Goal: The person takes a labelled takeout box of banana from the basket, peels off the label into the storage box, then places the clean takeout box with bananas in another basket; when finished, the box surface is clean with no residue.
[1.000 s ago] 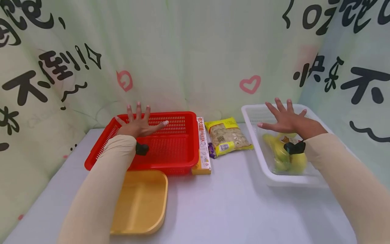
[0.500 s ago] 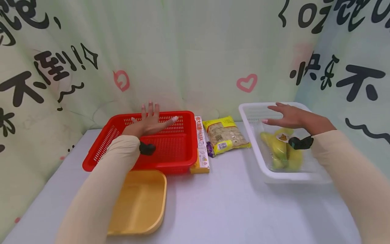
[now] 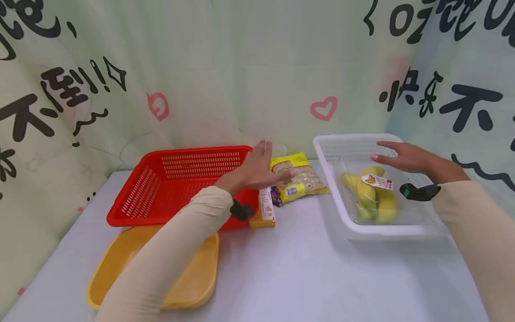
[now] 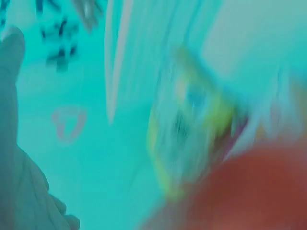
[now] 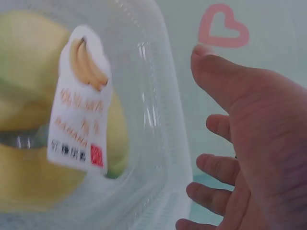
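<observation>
My left hand (image 3: 257,171) hovers over the right end of the red basket (image 3: 132,219), fingers straight and thumb pointing at the yellow bag of grain-like food (image 3: 306,179). Nothing is in it. In the left wrist view the bag (image 4: 182,129) is blurred. My right hand (image 3: 414,157) is held over the far right part of the white basket (image 3: 342,210), its fingers loosely extended and holding nothing. Below it in that basket lie bananas (image 3: 368,194) in clear packaging, with a banana label (image 5: 79,105) facing up in the right wrist view.
A yellow-orange tray (image 3: 193,286) stands in front of the red basket, partly behind my left forearm. A pasta box (image 3: 263,210) and a small purple packet (image 3: 276,196) lie between the red basket and the bag. A printed curtain (image 3: 241,67) hangs behind the table.
My left hand has swung right from above the red basket's middle toward the yellow bag. My right hand has shifted right, uncovering more of the bananas and their label.
</observation>
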A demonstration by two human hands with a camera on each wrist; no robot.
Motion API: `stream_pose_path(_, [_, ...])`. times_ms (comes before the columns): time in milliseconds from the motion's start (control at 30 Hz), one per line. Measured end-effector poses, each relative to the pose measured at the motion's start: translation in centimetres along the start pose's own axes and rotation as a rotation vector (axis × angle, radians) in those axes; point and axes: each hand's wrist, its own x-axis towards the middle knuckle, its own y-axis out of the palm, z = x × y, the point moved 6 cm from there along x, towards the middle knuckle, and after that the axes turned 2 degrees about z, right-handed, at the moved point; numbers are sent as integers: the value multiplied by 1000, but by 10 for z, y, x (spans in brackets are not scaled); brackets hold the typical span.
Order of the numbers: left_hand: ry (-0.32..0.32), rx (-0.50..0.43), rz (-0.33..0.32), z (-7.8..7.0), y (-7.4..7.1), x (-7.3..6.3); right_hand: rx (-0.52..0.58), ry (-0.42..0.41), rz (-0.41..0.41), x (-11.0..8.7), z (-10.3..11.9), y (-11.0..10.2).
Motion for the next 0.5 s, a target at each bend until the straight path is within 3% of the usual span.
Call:
stream_pose_path(167, [89, -106, 15, -36, 36, 5, 26, 25, 16, -11, -11, 1])
stream_pose_path(333, [109, -291, 43, -57, 66, 9, 120, 55, 63, -15, -21, 5])
stream_pose_path(500, [182, -404, 41, -75, 86, 15, 276, 123, 143, -27, -38, 15])
